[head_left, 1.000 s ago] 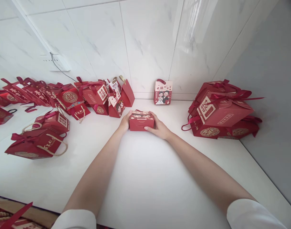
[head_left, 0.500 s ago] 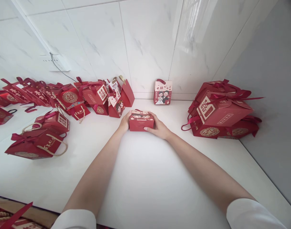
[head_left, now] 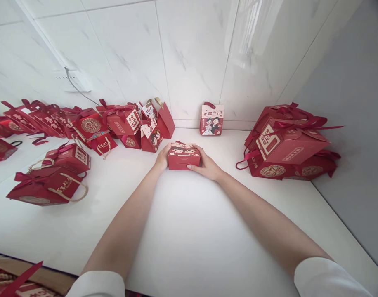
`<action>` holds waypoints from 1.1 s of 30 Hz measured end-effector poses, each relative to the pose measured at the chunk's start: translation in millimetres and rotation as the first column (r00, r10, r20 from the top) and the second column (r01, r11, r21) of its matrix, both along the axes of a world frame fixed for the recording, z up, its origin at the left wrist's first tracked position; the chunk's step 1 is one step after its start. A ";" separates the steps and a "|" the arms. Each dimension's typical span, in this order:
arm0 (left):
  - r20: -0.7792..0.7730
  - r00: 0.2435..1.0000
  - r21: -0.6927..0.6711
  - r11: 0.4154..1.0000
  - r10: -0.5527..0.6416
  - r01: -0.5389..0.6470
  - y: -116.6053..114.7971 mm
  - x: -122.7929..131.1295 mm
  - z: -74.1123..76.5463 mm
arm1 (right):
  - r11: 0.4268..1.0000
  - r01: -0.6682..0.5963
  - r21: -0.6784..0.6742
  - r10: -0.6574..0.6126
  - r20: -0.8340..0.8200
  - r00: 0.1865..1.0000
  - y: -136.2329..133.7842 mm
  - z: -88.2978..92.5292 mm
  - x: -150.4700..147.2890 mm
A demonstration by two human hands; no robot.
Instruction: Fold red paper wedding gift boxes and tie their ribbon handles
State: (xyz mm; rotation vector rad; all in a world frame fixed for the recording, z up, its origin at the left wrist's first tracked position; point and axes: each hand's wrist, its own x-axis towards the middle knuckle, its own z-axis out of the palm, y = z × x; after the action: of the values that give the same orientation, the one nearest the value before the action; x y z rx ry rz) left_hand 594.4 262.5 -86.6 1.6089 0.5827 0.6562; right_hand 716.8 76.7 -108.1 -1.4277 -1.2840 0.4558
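Observation:
A small red gift box with cartoon faces printed on its upper part lies on the white table, mid-view. On its left side rests my left hand, fingers along the box and partly hidden behind it. My right hand grips the right side, its thumb against the front face. Both hands are closed around the box. Behind it, near the wall, stands an upright gift box printed with a cartoon couple and topped by a dark red ribbon.
At right, red ribboned boxes are stacked against a grey panel. Several red gift boxes line the wall at left. Nearer lies a rope-handled box. A carton with red items sits below the table's front left edge.

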 end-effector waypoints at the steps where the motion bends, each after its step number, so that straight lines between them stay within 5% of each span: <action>1: -0.004 1.000 0.001 1.000 -0.001 0.001 0.2 0.0 -0.1 | 1.000 -0.001 0.000 0.001 0.000 1.000 0.0 0.0 -0.1; 8: 0.058 0.997 0.028 0.999 -0.046 0.044 1.3 -3.7 -3.8 | 0.996 0.085 0.027 -0.088 0.091 0.992 1.4 -4.7 -0.1; 15: 0.191 0.981 0.096 0.995 0.022 -0.041 3.5 -1.7 -12.8 | 0.915 0.265 0.304 -0.366 0.352 0.862 0.1 -0.3 -2.6; 23: 0.102 0.918 0.191 0.913 -0.384 0.360 -14.1 -6.6 -0.7 | 0.916 0.243 0.318 -0.377 0.482 0.791 1.8 -2.5 -3.9; 33: 0.118 0.905 0.194 0.903 -0.409 0.382 -24.9 -6.5 12.6 | 0.915 0.231 0.331 -0.380 0.511 0.771 0.8 -0.4 -6.3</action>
State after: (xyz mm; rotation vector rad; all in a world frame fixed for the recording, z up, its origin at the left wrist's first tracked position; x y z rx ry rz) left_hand 587.9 237.6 -74.0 1.7472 0.0745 0.5261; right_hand 710.4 77.5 -108.5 -1.5733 -1.4640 -0.3879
